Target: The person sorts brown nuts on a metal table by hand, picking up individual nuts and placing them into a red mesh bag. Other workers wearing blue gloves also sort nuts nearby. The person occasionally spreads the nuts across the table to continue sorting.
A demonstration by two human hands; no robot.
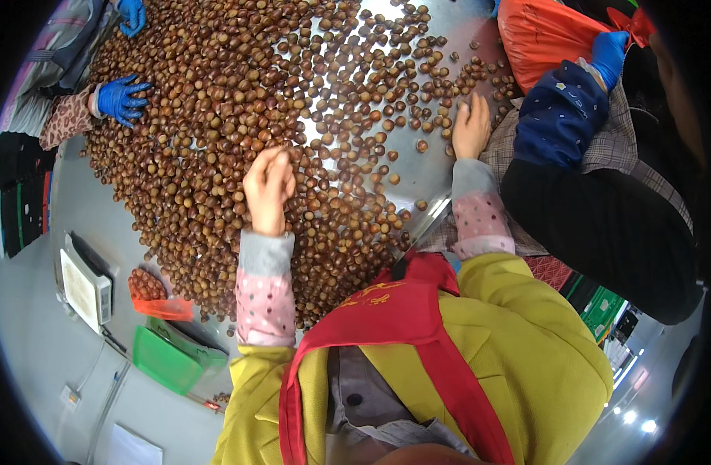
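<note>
A thick spread of brown chestnuts point(210, 122) covers much of a shiny metal table point(406, 181). Over the pile's near middle is my left hand point(268, 189), its fingers curled inward. Whether a chestnut sits inside those fingers is hidden. My right hand point(471, 129) reaches over the table's right edge, back upward and fingers stretched forward beside a few scattered chestnuts. No object shows in it. Between my hands the chestnuts thin out, with bare metal showing among them.
A co-worker's blue-gloved hand point(123, 100) rests at the pile's left edge. On the right another person's gloved hand point(610, 58) grips a red plastic bag point(544, 38). A weighing scale point(85, 288), a red net bag of chestnuts point(146, 285) and a green plastic basket point(167, 360) stand at left.
</note>
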